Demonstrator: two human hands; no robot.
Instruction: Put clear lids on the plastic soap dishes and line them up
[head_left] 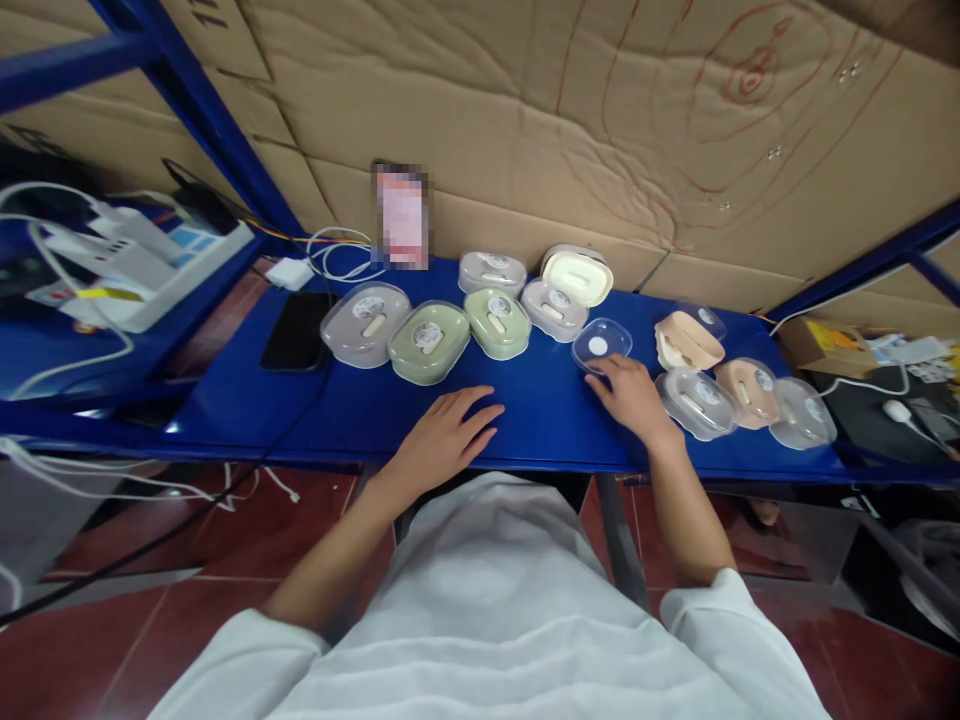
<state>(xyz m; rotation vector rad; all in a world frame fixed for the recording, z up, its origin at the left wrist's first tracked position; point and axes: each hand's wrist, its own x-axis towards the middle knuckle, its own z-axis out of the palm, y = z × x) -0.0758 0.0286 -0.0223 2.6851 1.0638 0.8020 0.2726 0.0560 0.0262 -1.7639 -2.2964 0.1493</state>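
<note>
My right hand [630, 396] has its fingers closed on the near edge of a clear plastic lid [611, 338] with a round white sticker, low over the blue table. My left hand [444, 436] is by the front edge, fingers spread, holding nothing. Beyond it are lidded soap boxes: a grey one [352, 335], a green one [420, 355] and another green one [491, 335]. Behind the clear lid stands a cream soap box [576, 280] without a cover. To the right of my right hand is an uncovered peach soap box [694, 340], near a covered grey one [694, 405].
A black phone [292, 335] lies left on the blue table [540, 425]. A blurred-out screen [403, 215] leans on the cardboard wall [480, 120]. A white tray with chargers [172, 275] is at the left; a cardboard box [832, 348] stands at the right. Cables cross the left side.
</note>
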